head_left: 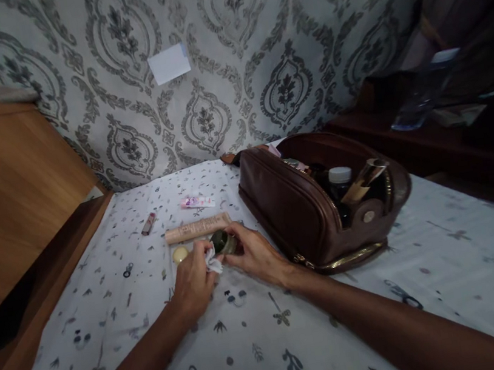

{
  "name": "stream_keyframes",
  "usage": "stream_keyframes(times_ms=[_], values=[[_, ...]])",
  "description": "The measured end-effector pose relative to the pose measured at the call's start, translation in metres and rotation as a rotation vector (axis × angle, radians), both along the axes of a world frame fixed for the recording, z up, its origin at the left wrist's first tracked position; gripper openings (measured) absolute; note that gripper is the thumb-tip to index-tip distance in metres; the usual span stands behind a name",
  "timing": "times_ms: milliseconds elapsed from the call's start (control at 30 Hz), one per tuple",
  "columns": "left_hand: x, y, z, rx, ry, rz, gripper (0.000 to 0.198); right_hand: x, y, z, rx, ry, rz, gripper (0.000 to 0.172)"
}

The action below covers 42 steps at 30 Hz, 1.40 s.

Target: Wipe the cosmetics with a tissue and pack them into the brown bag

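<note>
In my right hand [256, 253] is a small round jar [224, 243] with a dark green face, tilted toward my left. My left hand [194, 284] pinches a crumpled white tissue [213, 259] close against the jar. Just beyond my hands lies a beige tube [198, 228]. A small round pale-yellow item [180, 254] sits beside my left knuckles. Farther back on the patterned sheet are a pink and white tube [197, 202] and a small dark pinkish stick [148, 224].
An unzipped brown toiletry bag [286, 204] stands to the right, holding a white-capped bottle [341, 184] and other items. Wooden furniture [23, 198] borders the left side. Patterned wallpaper [200, 112] rises behind. A clear plastic bottle [426, 89] stands on a dark surface at right.
</note>
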<state>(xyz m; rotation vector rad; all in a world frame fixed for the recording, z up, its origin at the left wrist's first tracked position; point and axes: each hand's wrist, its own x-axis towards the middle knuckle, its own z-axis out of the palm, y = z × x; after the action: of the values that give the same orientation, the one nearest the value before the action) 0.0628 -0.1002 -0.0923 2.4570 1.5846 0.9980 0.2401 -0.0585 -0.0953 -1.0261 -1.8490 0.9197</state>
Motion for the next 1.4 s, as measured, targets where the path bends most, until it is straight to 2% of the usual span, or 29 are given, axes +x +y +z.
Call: stream_keyframes(times_ms=[167,267,367,533,733,800,967,1100,1200,1300,1400], values=[[0.006,-0.004,0.007,0.304,0.151,-0.198,0.009,-0.001,0.002,-0.004,0.051,-0.007,-0.001,0.036],[0.012,-0.006,0.014,0.391,0.195,-0.259,0.016,-0.001,0.0,-0.002,0.121,-0.038,0.031,0.04],[0.012,-0.006,0.018,0.412,0.19,-0.265,0.02,0.0,-0.003,0.002,0.154,-0.067,0.079,0.034],[0.008,-0.003,0.019,0.26,0.046,-0.213,0.021,0.001,-0.005,0.006,0.151,-0.115,0.151,0.031],[0.004,0.007,0.023,0.032,-0.23,-0.124,0.014,0.003,-0.006,0.004,0.121,-0.184,0.176,0.051],[0.001,0.011,0.024,-0.026,-0.27,-0.088,0.02,0.003,-0.006,0.005,0.102,-0.176,0.19,0.053],[-0.006,0.014,0.025,-0.119,-0.342,-0.048,0.033,0.0,-0.006,0.002,0.026,0.015,0.259,0.068],[-0.007,0.01,0.027,-0.176,-0.386,-0.081,0.036,-0.004,-0.003,-0.006,-0.124,0.24,0.265,0.081],[-0.006,0.007,0.028,-0.186,-0.34,-0.088,0.029,-0.005,-0.003,-0.009,-0.183,0.32,0.26,0.084],[-0.006,0.006,0.027,-0.177,-0.289,-0.083,0.033,-0.006,-0.004,-0.007,-0.199,0.366,0.253,0.084],[-0.004,0.006,0.024,-0.14,-0.324,-0.075,0.031,-0.008,-0.005,-0.005,-0.269,0.443,0.259,0.083]])
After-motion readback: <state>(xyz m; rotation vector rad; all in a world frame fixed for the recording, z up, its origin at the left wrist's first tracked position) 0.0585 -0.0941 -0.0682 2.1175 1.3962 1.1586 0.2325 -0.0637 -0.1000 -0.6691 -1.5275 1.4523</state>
